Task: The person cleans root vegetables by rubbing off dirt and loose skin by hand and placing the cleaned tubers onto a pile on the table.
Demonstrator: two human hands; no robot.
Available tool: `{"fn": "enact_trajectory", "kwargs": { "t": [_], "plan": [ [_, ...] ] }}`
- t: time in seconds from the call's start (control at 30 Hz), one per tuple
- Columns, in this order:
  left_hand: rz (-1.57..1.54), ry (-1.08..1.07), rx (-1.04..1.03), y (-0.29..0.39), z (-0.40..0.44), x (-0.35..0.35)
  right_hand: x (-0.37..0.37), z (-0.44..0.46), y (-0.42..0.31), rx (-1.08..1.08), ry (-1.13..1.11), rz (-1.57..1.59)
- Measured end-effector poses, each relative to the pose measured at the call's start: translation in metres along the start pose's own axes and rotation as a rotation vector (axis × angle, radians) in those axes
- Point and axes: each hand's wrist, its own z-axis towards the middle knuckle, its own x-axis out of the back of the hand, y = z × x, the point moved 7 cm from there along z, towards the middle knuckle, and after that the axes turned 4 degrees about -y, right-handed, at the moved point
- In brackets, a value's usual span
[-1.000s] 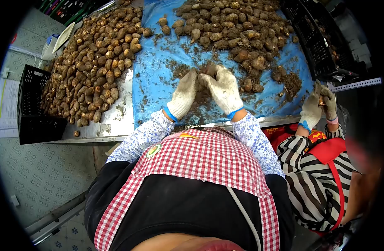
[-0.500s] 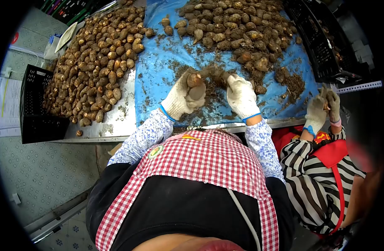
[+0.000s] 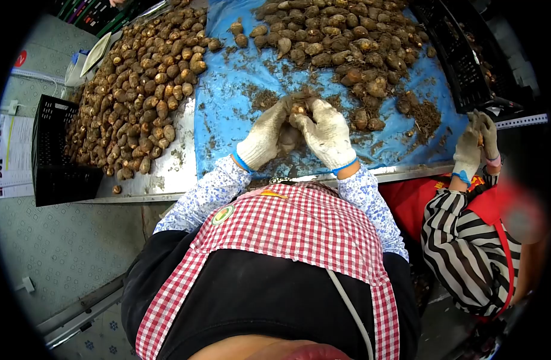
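My left hand [image 3: 263,135], in a whitish knit glove, is closed around a small brown taro [image 3: 298,110]. A second, roundish taro [image 3: 289,139] shows lower down, between the palms by my left hand. My right hand [image 3: 327,133], gloved the same way, has its fingers curled in against the upper taro, touching it; its fingertips are partly hidden. Both hands are held together above the blue sheet [image 3: 224,129], which is strewn with soil and root fibres. Ahead lies a heap of rough, hairy taros [image 3: 347,36].
A large pile of cleaner taros [image 3: 140,96] covers the metal table on the left, beside a black crate [image 3: 53,150]. Another black crate [image 3: 467,60] stands at the right. A root clump [image 3: 422,117] lies near a co-worker's gloved hands [image 3: 474,144].
My right hand has moved left, from the rooty end held apart to the taro at my left hand. The co-worker's hands have shifted slightly right.
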Motion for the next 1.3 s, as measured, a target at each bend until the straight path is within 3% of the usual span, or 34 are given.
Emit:
{"fn": "enact_trajectory", "kwargs": {
  "t": [0.07,0.1,0.13,0.2,0.33,0.43,0.57,0.6,0.63,0.7,0.73,0.77,0.8,0.83,0.9,0.97,1.07,1.13,1.23,1.27,1.3],
  "plan": [
    [-0.128,0.076,0.049,-0.013,-0.001,0.014,-0.001,-0.001,0.003,0.009,-0.027,-0.193],
    [-0.159,0.092,0.074,-0.02,0.001,0.024,-0.003,0.0,0.01,-0.013,-0.043,-0.062],
    [-0.178,0.322,0.067,-0.006,-0.007,0.004,-0.007,-0.001,0.016,-0.031,-0.053,0.07],
    [-0.296,0.246,0.107,-0.021,-0.002,0.02,-0.007,-0.005,0.026,-0.096,-0.077,0.169],
    [-0.416,0.204,0.213,-0.021,-0.009,0.01,-0.006,-0.012,0.051,-0.139,-0.051,-0.248],
    [-0.409,0.229,0.17,-0.021,-0.008,0.014,-0.001,-0.018,0.051,-0.082,0.088,0.168],
    [0.021,0.075,-0.02,-0.004,-0.006,-0.008,0.004,-0.011,0.011,-0.315,-0.361,0.046],
    [0.06,0.053,-0.035,-0.009,-0.006,-0.004,0.005,-0.009,0.004,-0.211,-0.304,-0.059],
    [0.099,0.031,-0.053,-0.005,-0.008,-0.009,0.003,-0.012,0.003,-0.199,-0.288,0.141],
    [0.026,0.225,0.107,-0.005,-0.013,-0.004,-0.001,-0.018,0.001,-0.16,-0.254,0.542],
    [-0.061,0.33,0.191,-0.008,-0.013,0.002,-0.003,-0.02,0.003,-0.117,-0.26,0.52],
    [-0.151,0.437,0.274,-0.012,-0.016,0.008,-0.006,-0.018,0.012,-0.146,-0.291,0.24],
    [-0.287,0.138,0.194,-0.019,-0.008,0.019,-0.005,-0.012,0.021,-0.178,-0.321,-0.039],
    [-0.349,0.194,0.201,-0.016,-0.011,0.018,-0.006,-0.011,0.033,-0.204,-0.341,-0.319],
    [-0.474,0.295,0.201,-0.006,-0.013,0.009,-0.008,-0.022,0.061,-0.112,-0.144,-0.268],
    [-0.454,0.171,0.204,-0.015,-0.01,0.026,0.0,-0.022,0.048,-0.06,-0.019,0.099],
    [-0.393,0.066,0.211,-0.023,-0.008,0.024,-0.011,-0.017,0.037,-0.328,-0.357,0.21],
    [-0.313,-0.071,0.225,-0.029,-0.004,0.013,-0.012,-0.01,0.02,-0.158,-0.369,0.013],
    [-0.14,0.067,0.239,-0.012,-0.014,0.01,-0.001,-0.01,0.007,-0.016,-0.319,-0.023],
    [-0.276,-0.048,0.274,-0.014,-0.012,0.016,-0.003,-0.012,0.011,0.025,-0.309,-0.016],
    [-0.3,0.05,0.262,-0.02,-0.012,0.03,-0.005,-0.013,0.02,0.024,-0.287,-0.184]
  ]
}}
